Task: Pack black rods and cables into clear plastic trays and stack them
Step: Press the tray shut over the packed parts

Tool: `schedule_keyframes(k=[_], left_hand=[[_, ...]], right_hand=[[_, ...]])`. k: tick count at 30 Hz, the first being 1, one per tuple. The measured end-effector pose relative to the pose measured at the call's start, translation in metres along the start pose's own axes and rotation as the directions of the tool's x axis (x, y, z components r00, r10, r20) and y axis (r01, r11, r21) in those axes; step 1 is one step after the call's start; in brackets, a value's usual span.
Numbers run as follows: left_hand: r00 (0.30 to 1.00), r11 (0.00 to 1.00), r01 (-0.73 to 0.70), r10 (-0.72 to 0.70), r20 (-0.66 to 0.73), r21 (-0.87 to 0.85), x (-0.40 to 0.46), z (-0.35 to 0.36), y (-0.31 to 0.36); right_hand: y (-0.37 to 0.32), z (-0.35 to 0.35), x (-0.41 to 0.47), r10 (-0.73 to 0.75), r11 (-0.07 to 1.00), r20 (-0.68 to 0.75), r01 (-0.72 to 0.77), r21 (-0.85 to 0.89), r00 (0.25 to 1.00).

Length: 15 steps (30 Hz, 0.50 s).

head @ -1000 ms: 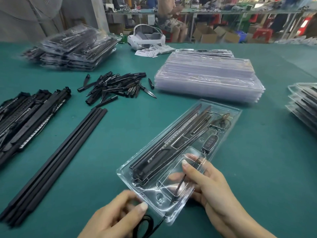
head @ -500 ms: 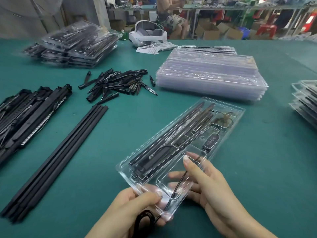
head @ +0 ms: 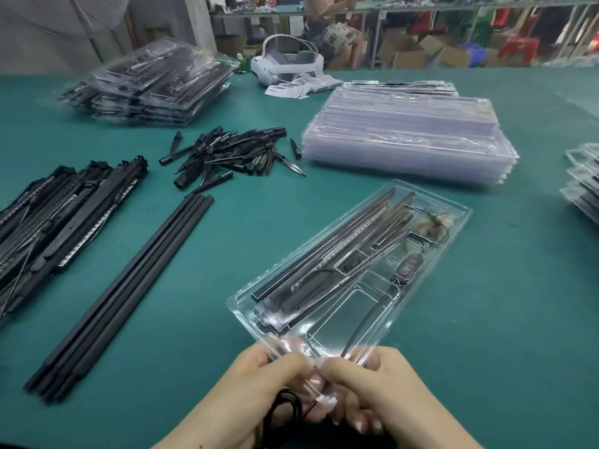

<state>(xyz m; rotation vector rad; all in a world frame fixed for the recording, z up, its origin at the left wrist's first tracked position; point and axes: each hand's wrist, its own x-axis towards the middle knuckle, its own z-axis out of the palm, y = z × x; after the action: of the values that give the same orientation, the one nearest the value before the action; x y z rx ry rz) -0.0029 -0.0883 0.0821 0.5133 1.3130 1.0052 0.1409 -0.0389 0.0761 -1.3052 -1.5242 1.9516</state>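
1. Head view, the hands: both meet at the near end of a clear plastic tray (head: 350, 264) that lies slantwise on the green table (head: 486, 319). The left hand (head: 259, 390) has its fingers curled round the tray's near edge, thumb on top, with a coil of thin black cable (head: 285, 405) looped under its palm. The right hand (head: 379, 387) grips the same edge just beside it, fingers folded under and thumb pressing the plastic.
2. Head view, the tray: black rods (head: 327, 254) lie side by side in its long left channels. A small black controller (head: 409, 266) sits in a slot to the right, and the thin cable runs from it down across an open pocket towards the two hands. A brownish bundle fills the far right corner; I cannot make out what it is.
3. Head view, the table around: loose long rods (head: 120, 296) lie to the left, well apart from the tray. Further left is a heap of black strips with wires (head: 61, 215). Beyond them sits a pile of short black spikes (head: 233, 153). A stack of empty clear trays (head: 408, 137) stands behind the held tray. A stack of packed trays (head: 152, 82) rests at far left, more trays (head: 583, 186) at the right edge, and a white headset (head: 285, 61) at the far side.
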Motion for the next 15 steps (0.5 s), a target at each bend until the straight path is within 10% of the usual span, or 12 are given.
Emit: schedule_keyframes(k=[15], left_hand=[[0.999, 0.999, 0.028, -0.030, -0.027, -0.045, 0.0053, 0.0062, -0.0046]], right_hand=[[0.0023, 0.0046, -0.0021, -0.038, 0.998, -0.100, 0.043, 0.045, 0.994]])
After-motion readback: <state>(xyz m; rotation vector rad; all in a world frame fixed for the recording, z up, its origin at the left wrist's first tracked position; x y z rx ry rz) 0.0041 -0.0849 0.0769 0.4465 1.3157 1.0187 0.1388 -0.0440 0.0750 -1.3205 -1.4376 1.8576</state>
